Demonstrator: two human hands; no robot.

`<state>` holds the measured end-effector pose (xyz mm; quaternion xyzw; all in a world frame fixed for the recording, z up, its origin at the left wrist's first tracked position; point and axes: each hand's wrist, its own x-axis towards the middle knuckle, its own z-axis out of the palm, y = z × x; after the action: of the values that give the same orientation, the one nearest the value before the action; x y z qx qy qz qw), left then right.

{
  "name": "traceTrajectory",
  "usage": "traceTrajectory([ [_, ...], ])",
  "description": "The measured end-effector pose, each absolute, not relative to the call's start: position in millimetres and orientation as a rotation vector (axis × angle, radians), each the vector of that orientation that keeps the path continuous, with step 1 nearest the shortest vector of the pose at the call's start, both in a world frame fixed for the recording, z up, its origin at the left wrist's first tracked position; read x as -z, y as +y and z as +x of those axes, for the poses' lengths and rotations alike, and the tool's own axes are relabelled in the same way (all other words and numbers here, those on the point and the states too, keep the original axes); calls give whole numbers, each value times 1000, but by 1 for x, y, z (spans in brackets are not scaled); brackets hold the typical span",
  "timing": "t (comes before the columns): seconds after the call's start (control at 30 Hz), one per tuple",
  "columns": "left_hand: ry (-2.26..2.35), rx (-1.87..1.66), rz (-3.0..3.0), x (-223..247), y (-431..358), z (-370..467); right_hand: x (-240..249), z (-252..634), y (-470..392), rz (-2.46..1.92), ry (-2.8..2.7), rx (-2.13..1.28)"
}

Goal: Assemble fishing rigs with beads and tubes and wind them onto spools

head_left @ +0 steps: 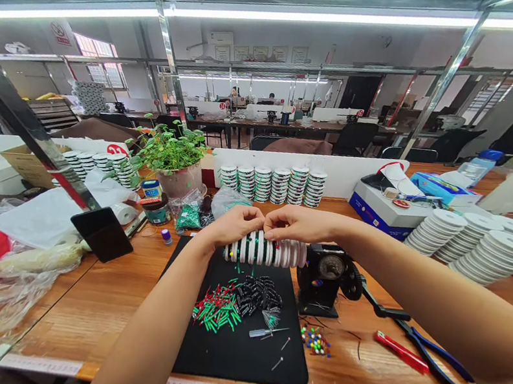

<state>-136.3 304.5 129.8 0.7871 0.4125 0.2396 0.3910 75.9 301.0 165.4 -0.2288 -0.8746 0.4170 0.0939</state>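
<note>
A row of white spools [259, 250] with dark green line wound on them extends sideways from a black hand-cranked winder [328, 276]. My left hand [237, 223] is pinched over the left part of the row. Close beside it, my right hand [288, 222] has thumb and fingertips together at the top of the spools. Whatever is between the fingertips of either hand is too small to make out. Below the spools, a black mat [244, 354] carries red and green pieces [219, 307], black pieces [260, 296] and a few metal pins [277, 363].
Coloured beads [316, 341], a red cutter [401, 352] and blue-handled pliers [435, 356] lie at the right. Stacked white spools [496, 257] stand behind them. A phone [102, 234], a purple-capped bottle [166, 236] and a potted plant [182, 179] are at the left.
</note>
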Motion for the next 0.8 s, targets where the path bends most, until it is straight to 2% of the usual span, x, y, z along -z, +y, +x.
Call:
traceTrajectory([
  [0.17, 1060, -575, 2035, -131, 305, -136, -166, 78, 300, -626, -2551, -1360],
  [0.47, 1060, -561, 2038, -133, 305, -133, -168, 73, 284, -767, -2716, -843],
  [0.67, 1059, -562, 2039, -135, 303, -132, -169, 72, 276, -752, -2727, -737],
  [0.8, 1057, -564, 2041, -136, 302, -132, -168, 70, 259, -816, -2699, -534],
])
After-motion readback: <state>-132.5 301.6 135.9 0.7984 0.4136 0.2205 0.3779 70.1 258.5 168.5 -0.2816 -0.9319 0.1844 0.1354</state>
